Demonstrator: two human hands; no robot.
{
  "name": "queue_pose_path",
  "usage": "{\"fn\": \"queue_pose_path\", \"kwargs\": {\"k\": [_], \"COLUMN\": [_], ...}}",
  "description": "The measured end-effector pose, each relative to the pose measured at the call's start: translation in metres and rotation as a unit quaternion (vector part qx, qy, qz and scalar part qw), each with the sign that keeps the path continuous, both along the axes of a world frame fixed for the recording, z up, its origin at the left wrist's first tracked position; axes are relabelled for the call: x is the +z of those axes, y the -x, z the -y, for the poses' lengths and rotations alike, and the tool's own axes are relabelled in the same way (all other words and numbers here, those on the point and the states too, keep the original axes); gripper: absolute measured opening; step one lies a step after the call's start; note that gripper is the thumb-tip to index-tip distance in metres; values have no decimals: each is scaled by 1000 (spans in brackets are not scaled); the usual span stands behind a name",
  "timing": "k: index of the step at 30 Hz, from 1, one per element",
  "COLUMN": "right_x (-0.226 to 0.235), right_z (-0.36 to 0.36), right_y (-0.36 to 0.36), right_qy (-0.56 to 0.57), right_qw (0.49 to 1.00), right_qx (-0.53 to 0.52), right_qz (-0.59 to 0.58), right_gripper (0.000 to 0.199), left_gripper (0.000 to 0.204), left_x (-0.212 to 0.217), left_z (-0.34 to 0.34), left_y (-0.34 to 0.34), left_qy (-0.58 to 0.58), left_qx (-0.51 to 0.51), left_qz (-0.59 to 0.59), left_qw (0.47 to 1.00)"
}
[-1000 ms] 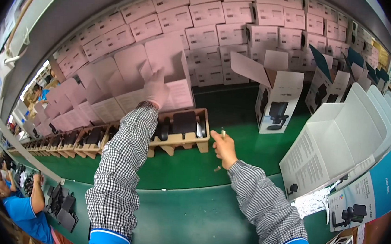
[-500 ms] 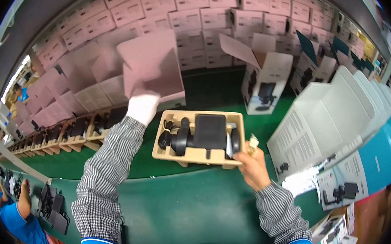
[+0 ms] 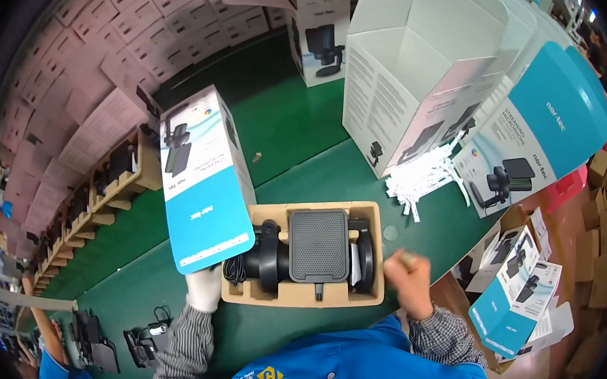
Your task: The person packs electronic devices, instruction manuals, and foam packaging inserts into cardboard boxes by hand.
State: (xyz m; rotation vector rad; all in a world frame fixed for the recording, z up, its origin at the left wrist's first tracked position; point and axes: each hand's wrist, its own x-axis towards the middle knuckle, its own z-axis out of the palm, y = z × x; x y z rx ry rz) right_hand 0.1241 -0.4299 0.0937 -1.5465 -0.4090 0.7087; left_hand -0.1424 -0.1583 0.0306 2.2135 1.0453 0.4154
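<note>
My left hand (image 3: 203,289), in a white glove, grips the near end of a printed carton (image 3: 205,159). The carton is tilted, its long blue flap hanging toward me, and my fingers are partly hidden behind it. Beside it, a tan moulded-pulp tray (image 3: 301,302) carries a black microphone with a square mesh part (image 3: 319,245), round black parts and a bundled black cable (image 3: 234,269). The carton's flap overlaps the tray's left end. Just off the tray's right end is my right hand (image 3: 412,282), blurred and curled closed, with a yellowish bit at its fingertips that I cannot make out.
An open white carton (image 3: 381,88) stands behind the tray, with white paper strips (image 3: 427,179) at its foot. Another carton (image 3: 320,39) stands farther back. Filled trays (image 3: 100,208) line the left. Black devices (image 3: 142,345) lie at lower left, near a co-worker's arm (image 3: 49,333).
The carton in my left hand came down and nearer, turning so its printed side and blue flap show. My right hand moved off the tray's right edge. The view shifted toward the right.
</note>
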Motion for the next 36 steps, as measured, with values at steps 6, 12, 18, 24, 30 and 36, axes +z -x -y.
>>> {"fn": "queue_pose_path", "kwargs": {"k": [6,12,18,24,30,36], "right_x": [10,-25,2,15,-4,-42], "right_z": [-51,-77,-27,68,132,151], "right_y": [-29,-35,-17,-24,-55,-72], "right_qy": [-113,-215,-241,-433,-368,-315], "right_qw": [982,968,970,893,891,932], "right_qx": [-51,111,-10,-124,-259,-178], "right_qz": [139,-66,-42,-30,58,-27], "right_gripper": [18,21,18,20,24,26], "left_gripper": [71,51,43,37,47,42], "left_x": [76,144,192,197,138,100], "left_z": [16,-50,-90,25,121,149], "left_y": [4,-37,-42,-105,-177,-186], "left_qy": [-191,-372,-364,175,280,252], "left_qx": [249,-134,-298,79,108,72], "left_qz": [42,-124,-33,159,352,299], "left_qw": [948,910,882,969,887,917]}}
